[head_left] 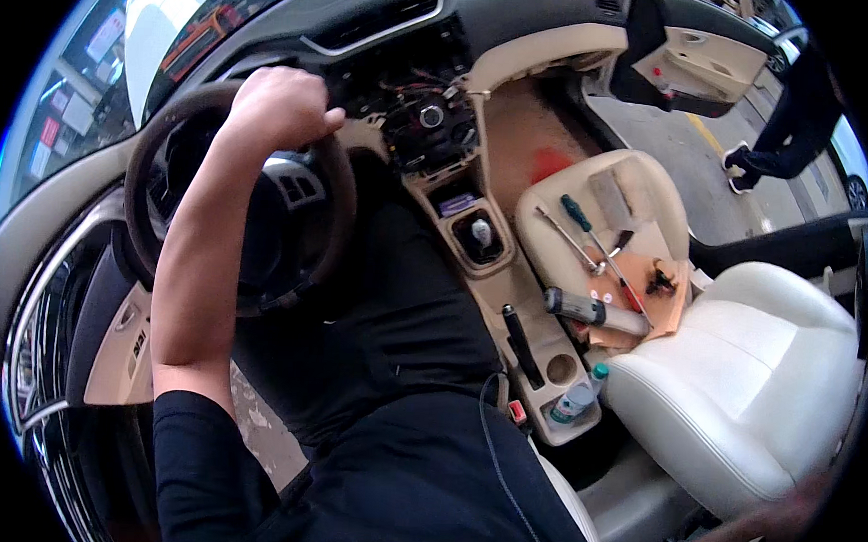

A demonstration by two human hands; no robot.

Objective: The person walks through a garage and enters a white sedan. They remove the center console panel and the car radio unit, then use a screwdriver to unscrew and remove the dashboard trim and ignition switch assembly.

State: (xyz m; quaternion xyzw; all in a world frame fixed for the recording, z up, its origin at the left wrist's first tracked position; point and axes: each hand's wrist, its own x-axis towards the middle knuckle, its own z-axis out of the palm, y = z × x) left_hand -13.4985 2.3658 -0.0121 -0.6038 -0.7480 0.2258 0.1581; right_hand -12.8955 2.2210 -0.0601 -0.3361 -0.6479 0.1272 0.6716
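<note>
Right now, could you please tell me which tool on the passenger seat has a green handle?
The screwdriver just right of the slim silver bar: its handle alone is green, unlike that metallic bar or the thick grey cylinder.

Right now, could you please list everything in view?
Steering wheel: one, dark brown, front left
Exposed dashboard centre: one, black, right of wheel
Gear lever: one, silver, centre console
Handbrake lever: one, black, centre console
Bottle: one, clear, green cap, console rear
Passenger seat: one, cream, right
Screwdriver: one, green handle, passenger seat
Rod tool: one, silver, passenger seat
Cylinder: one, grey, passenger seat
Cardboard: one, brown, passenger seat
Passenger door: one, beige, open, upper right
Person: one, dark clothing, outside right
Left grip: one, bare, at wheel's upper rim
</note>
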